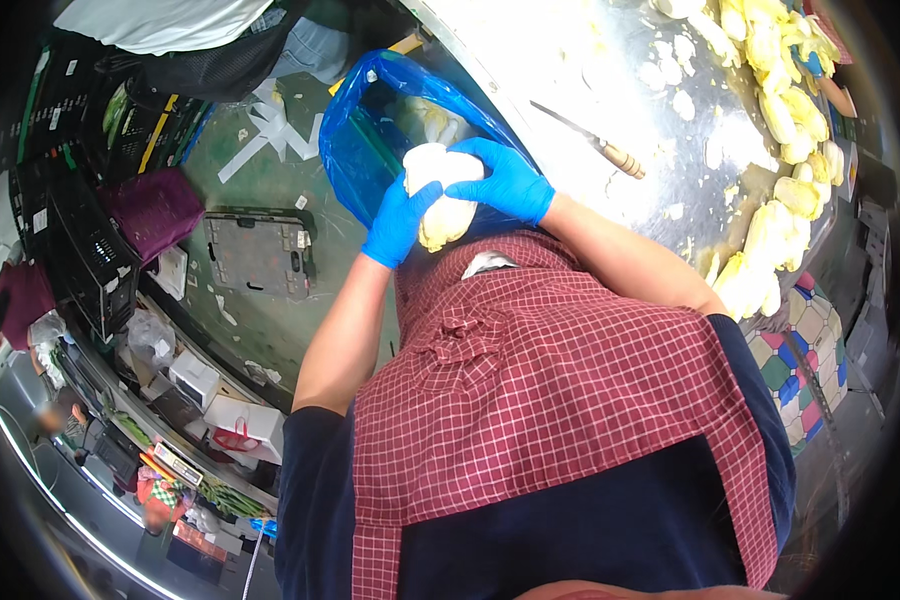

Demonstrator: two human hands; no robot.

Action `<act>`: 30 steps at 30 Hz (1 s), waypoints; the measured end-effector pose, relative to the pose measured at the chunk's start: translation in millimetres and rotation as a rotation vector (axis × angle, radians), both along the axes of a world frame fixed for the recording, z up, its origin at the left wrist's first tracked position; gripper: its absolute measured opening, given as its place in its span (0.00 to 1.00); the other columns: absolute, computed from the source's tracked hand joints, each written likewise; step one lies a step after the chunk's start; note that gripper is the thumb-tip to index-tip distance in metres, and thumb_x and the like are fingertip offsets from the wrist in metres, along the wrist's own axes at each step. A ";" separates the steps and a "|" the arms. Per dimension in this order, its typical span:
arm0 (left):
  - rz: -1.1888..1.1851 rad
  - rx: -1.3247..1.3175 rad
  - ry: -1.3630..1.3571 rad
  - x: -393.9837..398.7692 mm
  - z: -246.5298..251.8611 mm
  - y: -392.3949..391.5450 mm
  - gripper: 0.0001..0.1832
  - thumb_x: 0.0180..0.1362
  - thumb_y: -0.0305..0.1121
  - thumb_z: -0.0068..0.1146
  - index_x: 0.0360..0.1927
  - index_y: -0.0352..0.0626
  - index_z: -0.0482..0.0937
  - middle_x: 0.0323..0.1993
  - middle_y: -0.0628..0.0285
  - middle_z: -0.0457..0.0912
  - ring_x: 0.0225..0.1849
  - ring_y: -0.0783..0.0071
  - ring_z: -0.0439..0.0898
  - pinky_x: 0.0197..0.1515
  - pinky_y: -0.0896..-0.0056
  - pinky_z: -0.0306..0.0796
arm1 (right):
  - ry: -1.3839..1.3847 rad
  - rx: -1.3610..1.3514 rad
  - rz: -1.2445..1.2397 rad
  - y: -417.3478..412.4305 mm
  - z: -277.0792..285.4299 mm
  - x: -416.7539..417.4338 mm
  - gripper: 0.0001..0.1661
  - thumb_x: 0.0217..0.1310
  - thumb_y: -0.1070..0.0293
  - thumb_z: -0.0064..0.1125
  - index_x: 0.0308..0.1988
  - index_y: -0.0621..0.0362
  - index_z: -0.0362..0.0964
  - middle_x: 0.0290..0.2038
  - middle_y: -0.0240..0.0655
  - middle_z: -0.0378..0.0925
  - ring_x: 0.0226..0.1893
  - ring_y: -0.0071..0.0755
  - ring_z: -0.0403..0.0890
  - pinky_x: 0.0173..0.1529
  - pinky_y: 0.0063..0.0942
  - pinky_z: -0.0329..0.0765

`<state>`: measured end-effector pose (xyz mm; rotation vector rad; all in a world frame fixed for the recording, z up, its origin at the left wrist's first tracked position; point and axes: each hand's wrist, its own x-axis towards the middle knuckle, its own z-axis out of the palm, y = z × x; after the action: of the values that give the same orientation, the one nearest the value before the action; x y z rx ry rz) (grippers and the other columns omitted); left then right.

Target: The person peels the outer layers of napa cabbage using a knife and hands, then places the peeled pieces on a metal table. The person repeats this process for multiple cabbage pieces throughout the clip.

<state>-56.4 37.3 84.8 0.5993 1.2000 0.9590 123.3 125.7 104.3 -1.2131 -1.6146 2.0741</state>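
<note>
Both my hands wear blue gloves and hold a pale napa cabbage (450,214) between them, over the near side of a bin lined with a blue plastic bag (337,142). My left hand (403,221) grips its left side, and my right hand (506,180) has its fingers and thumb on the right side. Inside the bag lie pale cabbage leaves (431,120), partly hidden. A knife with a wooden handle (621,159) rests on the metal table to the right, apart from my hands.
Along the far right of the metal table (690,195) runs a row of yellow cabbages (795,120), with scraps scattered nearby. A co-worker's gloved hand (811,64) is beyond them. Black crates (82,247), a purple crate (154,210) and a grey crate lid (259,253) are at left.
</note>
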 end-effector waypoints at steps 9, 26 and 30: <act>0.393 -0.213 -0.033 -17.0 -90.7 15.3 0.22 0.58 0.30 0.56 0.57 0.37 0.72 0.50 0.59 0.78 0.50 0.68 0.77 0.52 0.68 0.71 | 0.020 0.070 -0.150 -11.9 -12.5 5.6 0.26 0.49 0.67 0.70 0.49 0.59 0.71 0.47 0.36 0.74 0.48 0.29 0.75 0.54 0.28 0.73; 0.689 -0.248 -0.509 42.0 -24.4 8.6 0.37 0.66 0.61 0.33 0.67 0.42 0.57 0.61 0.55 0.67 0.60 0.60 0.69 0.62 0.60 0.64 | -0.097 0.605 0.034 -32.0 -29.8 -24.1 0.36 0.47 0.55 0.71 0.52 0.61 0.66 0.45 0.47 0.69 0.48 0.44 0.73 0.54 0.34 0.70; 0.663 -0.198 -0.436 43.9 -34.6 3.0 0.35 0.66 0.58 0.38 0.65 0.39 0.61 0.58 0.54 0.71 0.58 0.62 0.72 0.60 0.63 0.67 | -0.230 0.514 -0.044 -36.5 -28.0 -28.9 0.31 0.58 0.53 0.61 0.54 0.61 0.65 0.49 0.50 0.70 0.49 0.46 0.74 0.53 0.37 0.71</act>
<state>-12.5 40.3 50.2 -0.1912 1.0863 1.4134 94.3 89.2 76.3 -1.3057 -2.0293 1.3951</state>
